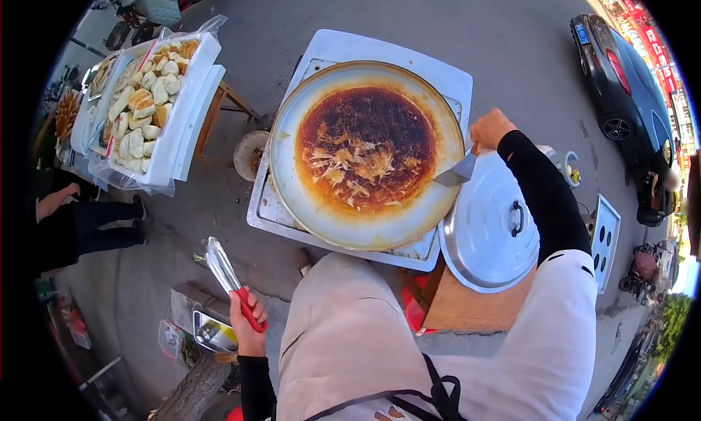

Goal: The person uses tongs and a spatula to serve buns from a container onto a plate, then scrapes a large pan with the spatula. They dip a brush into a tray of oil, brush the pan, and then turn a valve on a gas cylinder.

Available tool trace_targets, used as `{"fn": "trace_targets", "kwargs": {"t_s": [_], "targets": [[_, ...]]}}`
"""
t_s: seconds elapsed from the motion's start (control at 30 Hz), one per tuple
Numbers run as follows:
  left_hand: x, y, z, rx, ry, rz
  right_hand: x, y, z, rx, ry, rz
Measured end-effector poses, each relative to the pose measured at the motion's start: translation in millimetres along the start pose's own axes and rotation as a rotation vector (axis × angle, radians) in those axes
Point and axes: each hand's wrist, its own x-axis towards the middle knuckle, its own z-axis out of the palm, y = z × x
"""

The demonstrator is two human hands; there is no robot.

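My left hand (248, 319) is closed around the red handle of a pair of metal tongs (223, 264), which point up and away, off to the left of the pan. In my right hand (492, 129) is the wooden handle of a scraper (458, 174). Its metal blade reaches over the right rim of a wide round pan (288, 184). Dark brown residue coats the middle of the pan, and a heap of pale and browned scraps (358, 165) lies on it. Below my right forearm sits a large ridged metal lid (485, 231) with a black handle.
At the left stands a white tray (212, 52) piled with buns (142, 118), beside a person (87, 220). The pan rests on a white stand (343, 45). A metal container (214, 332) is at lower left. A dark car (624, 92) is at the far right.
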Motion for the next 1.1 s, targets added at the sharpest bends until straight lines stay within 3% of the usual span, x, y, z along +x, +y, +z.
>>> {"fn": "trace_targets", "kwargs": {"t_s": [0.23, 0.3, 0.43, 0.57, 0.7, 0.83, 0.97, 1.1], "targets": [[-12.9, -17.4, 0.3, -0.091, 0.055, 0.018, 36.2, 0.3, 4.8, -0.127, -0.003, -0.122], [-12.3, -20.5, 6.2, -0.101, 0.052, 0.028, 39.0, -10.1, 6.0, -0.015, -0.161, -0.195], [-16.1, -21.7, 10.9, -0.088, 0.048, 0.024, 25.4, -31.5, 11.4, 0.139, -0.158, -0.326], [-12.9, -23.6, 17.1, -0.095, 0.025, 0.003, 21.8, 1.6, 20.5, 0.075, -0.229, -0.153], [-10.9, -29.0, 23.1, -0.097, 0.011, -0.005, 20.5, 21.6, 29.1, 0.133, -0.075, -0.093], [-12.4, -32.4, 29.6, -0.082, -0.032, -0.009, 10.6, 6.7, 5.4, 0.123, -0.17, -0.179], [-16.9, -34.9, 26.9, -0.086, -0.051, 0.008, 11.9, -11.0, 30.0, 0.158, -0.201, -0.183], [-18.9, -36.4, 17.1, -0.124, -0.046, 0.011, -1.4, -33.6, 39.8, 0.383, -0.249, -0.268]]}}
